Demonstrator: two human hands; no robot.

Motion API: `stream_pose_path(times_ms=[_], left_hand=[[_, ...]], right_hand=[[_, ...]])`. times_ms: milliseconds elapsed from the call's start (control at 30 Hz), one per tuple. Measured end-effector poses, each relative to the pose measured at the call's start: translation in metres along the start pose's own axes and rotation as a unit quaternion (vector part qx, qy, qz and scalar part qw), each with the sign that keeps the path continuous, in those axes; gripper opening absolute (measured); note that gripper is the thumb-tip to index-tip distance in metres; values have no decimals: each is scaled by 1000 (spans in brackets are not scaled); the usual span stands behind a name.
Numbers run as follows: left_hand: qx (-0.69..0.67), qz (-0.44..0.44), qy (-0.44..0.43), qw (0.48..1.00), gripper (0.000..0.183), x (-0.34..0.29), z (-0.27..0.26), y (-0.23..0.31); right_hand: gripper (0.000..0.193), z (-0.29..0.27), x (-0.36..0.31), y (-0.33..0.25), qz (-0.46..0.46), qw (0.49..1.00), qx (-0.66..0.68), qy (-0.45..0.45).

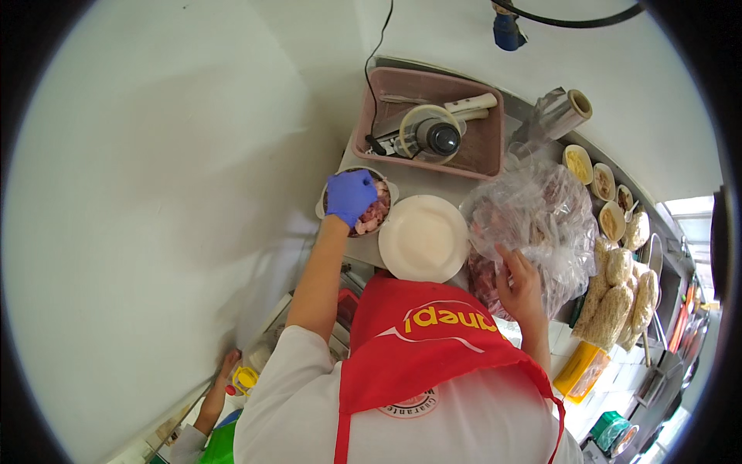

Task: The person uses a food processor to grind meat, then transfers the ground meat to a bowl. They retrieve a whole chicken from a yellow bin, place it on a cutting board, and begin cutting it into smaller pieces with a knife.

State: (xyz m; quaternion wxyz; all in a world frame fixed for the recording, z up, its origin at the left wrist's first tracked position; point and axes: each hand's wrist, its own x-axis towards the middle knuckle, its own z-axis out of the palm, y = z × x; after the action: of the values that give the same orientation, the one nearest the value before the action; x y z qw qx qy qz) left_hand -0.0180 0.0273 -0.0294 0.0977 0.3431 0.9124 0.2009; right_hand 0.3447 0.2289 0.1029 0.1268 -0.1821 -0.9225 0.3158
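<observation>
My left hand [352, 196], in a blue glove, reaches into a round, light-rimmed bowl [320, 207] of raw meat pieces [376, 216]. Its fingers are curled down over the meat, and whatever lies under them is hidden. Just right of that bowl sits a round white plate [424, 238] with nothing on it. My bare right hand [519, 283] rests against a big clear plastic bag [556, 224] full of raw meat. Its fingers are stretched out and apart at the bag's near left side.
Behind the plate, a pink tub [498, 131] holds knives and a clear container with a black-topped object. A roll of plastic film [568, 112], small food bowls [576, 164] and bagged noodle-like food [610, 309] line the right. Another person's arm [212, 406] shows lower left.
</observation>
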Motion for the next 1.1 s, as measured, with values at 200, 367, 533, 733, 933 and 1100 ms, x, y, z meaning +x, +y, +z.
stream_pose_path(times_ms=[200,367,533,733,933,1100], left_hand=[[-104,7,19,994,29,-5,-37,-24],[-169,-16,-51,984,29,-17,-41,-26],[-229,-7,30,973,25,-39,-23,-47],[-198,17,133,971,23,-48,-27,-47],[-276,-90,136,947,25,-71,-29,-44],[-158,-92,356,917,44,-73,-2,-45]], right_hand=[[48,-6,5,-6,-6,1000,-2,-3],[44,1,10,-16,4,995,93,-34],[43,33,40,-31,22,954,272,-124],[58,141,126,-44,263,803,460,-271],[73,232,165,-40,356,847,376,-124],[54,250,175,-34,376,832,371,-167]])
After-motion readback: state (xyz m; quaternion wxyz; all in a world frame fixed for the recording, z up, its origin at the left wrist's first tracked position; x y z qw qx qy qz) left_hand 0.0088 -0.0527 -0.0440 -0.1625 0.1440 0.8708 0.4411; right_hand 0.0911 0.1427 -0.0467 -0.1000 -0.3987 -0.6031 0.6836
